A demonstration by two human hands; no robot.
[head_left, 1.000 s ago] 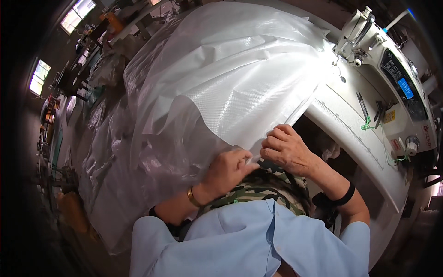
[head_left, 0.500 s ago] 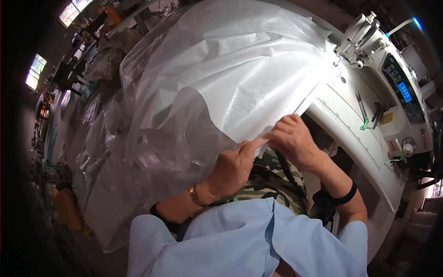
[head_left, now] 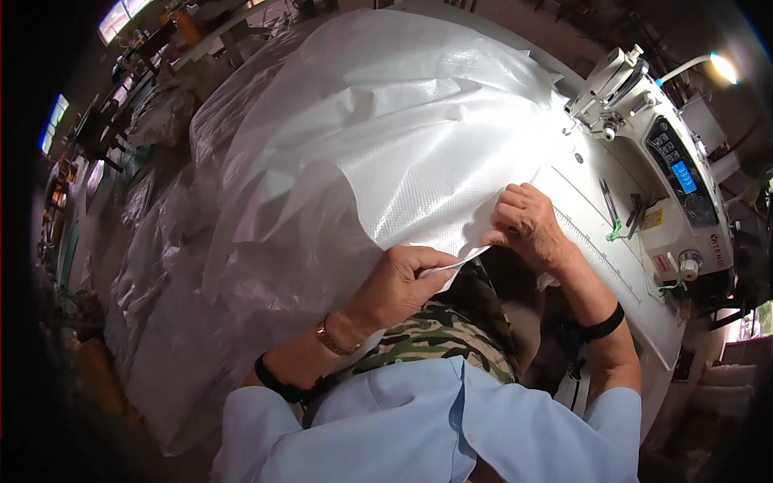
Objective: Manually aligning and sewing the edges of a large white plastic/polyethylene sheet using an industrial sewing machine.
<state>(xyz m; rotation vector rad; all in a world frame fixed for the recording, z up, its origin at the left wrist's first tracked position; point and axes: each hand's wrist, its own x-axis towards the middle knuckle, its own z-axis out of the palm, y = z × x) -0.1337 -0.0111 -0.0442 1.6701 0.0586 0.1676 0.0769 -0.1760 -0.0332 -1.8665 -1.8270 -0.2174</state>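
Observation:
A large sheet of white woven plastic fabric (head_left: 403,137) is heaped over the white sewing table (head_left: 620,282) and spills off its left side. My left hand (head_left: 398,282) pinches the fabric's near edge just in front of my body. A little farther right, my right hand (head_left: 527,221) grips the same edge and presses it to the tabletop. A gold watch and a black band sit on my left wrist, a black band on my right forearm.
A white industrial sewing machine (head_left: 644,113) with a blue-lit control panel (head_left: 683,175) stands at the right, a lamp (head_left: 722,68) above it. More translucent plastic sheeting (head_left: 153,266) hangs at the left. Cluttered benches and bright windows (head_left: 121,14) lie at the far back.
Both hands have slid along the fabric's edge toward the sewing machine and spread apart, stretching the hem between them. The view has tilted slightly.

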